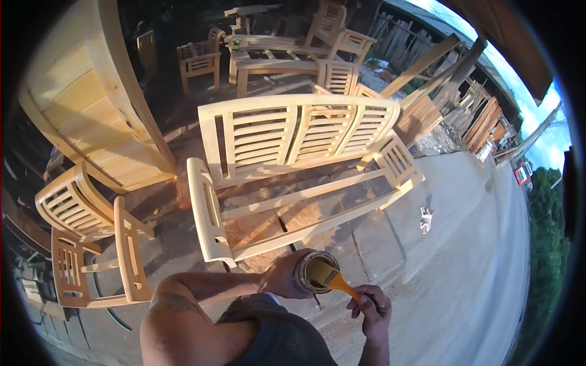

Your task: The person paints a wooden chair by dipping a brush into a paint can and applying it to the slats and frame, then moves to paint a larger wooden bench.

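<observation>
My left hand (282,277) is wrapped round the side of an open can (299,282) with a stained rim, held in front of my body. In my right hand (373,308) is a paintbrush (342,284) with an orange handle, gripped near the handle's end. Its bristles rest inside the mouth of the can, so their tips and the can's contents are partly hidden. Just beyond both hands stands a pale, unfinished wooden bench frame (305,235) with a slatted back and slatted arms. Its seat is an open frame with the floor showing through.
To the left are a wooden armchair frame (125,250) and a tall wooden panel (107,104). Behind the bench stand a wooden table frame (274,63) and more chairs (201,61). A small white and brown animal (426,219) is on the concrete (470,244) at right.
</observation>
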